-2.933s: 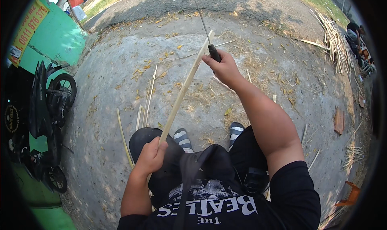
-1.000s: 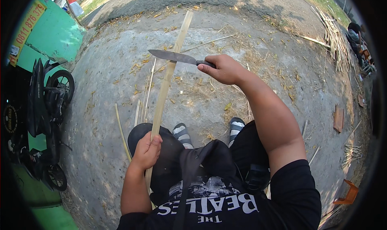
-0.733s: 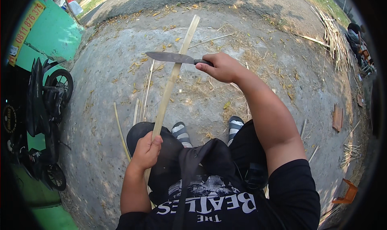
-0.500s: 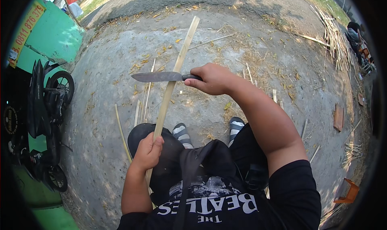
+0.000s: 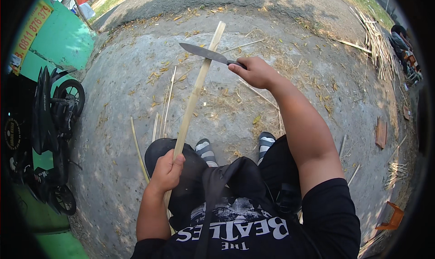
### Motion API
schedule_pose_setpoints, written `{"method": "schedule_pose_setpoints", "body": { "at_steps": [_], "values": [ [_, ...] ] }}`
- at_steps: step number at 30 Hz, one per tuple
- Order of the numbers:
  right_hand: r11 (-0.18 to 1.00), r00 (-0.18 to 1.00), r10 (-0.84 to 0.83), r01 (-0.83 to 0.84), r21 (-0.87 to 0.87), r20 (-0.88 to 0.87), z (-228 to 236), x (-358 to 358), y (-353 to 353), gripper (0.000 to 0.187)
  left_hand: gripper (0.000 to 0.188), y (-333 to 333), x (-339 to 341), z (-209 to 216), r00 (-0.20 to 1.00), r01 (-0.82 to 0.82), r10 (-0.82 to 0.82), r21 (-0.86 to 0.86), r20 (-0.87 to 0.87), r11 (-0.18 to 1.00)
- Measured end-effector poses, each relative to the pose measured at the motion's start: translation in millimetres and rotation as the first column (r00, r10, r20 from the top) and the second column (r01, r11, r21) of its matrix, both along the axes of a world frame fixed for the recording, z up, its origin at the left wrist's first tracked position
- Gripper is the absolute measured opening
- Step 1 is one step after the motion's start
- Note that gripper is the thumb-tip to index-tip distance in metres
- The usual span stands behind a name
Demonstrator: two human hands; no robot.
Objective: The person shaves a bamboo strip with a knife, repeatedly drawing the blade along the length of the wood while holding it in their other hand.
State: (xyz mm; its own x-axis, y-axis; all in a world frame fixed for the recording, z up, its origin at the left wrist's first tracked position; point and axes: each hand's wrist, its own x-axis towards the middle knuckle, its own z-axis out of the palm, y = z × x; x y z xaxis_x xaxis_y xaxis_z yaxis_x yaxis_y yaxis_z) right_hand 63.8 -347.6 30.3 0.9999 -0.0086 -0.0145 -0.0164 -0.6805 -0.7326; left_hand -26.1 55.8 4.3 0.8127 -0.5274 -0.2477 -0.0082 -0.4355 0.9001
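Observation:
A long pale bamboo strip (image 5: 195, 95) slants up and away from my left thigh. My left hand (image 5: 167, 170) is closed round its lower part, thumb along the top. My right hand (image 5: 256, 72) grips the dark handle of a knife (image 5: 204, 52), its broad grey blade pointing to the left. The blade lies across the strip near its far end, with the tip past the strip's left side. Whether the edge bites into the bamboo cannot be made out. Below my left hand, the strip's near end is partly hidden by my forearm.
Thin bamboo strips (image 5: 169, 100) and dry leaves lie on the grey concrete ground (image 5: 118, 136). A heap of split bamboo (image 5: 378, 50) is at the far right, near a seated person (image 5: 401, 39). A black motorbike (image 5: 56, 136) stands at left; an orange stool (image 5: 392, 216) sits at lower right.
My right hand has moved the knife farther up the bamboo strip, away from me, and its blade has tilted. A thin sliver now shows below my right hand. My left hand stays in place.

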Motion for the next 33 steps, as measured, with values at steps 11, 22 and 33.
{"method": "schedule_pose_setpoints", "body": {
  "at_steps": [11,22,33],
  "values": [
    [0.973,0.977,0.209,-0.211,-0.093,-0.034,0,-4,4,0.062,0.032,-3,0,5,0.999,-0.027,0.028,0.028,-0.031,0.999],
    [0.986,0.989,0.144,-0.147,-0.084,-0.036,-3,2,0,0.062,0.032,-7,1,7,0.998,-0.059,0.061,0.073,-0.021,0.996],
    [0.990,0.989,0.136,-0.139,-0.036,-0.065,-11,2,-11,0.066,0.033,-4,0,5,0.996,0.003,-0.015,0.134,0.089,0.991]
  ]
}}
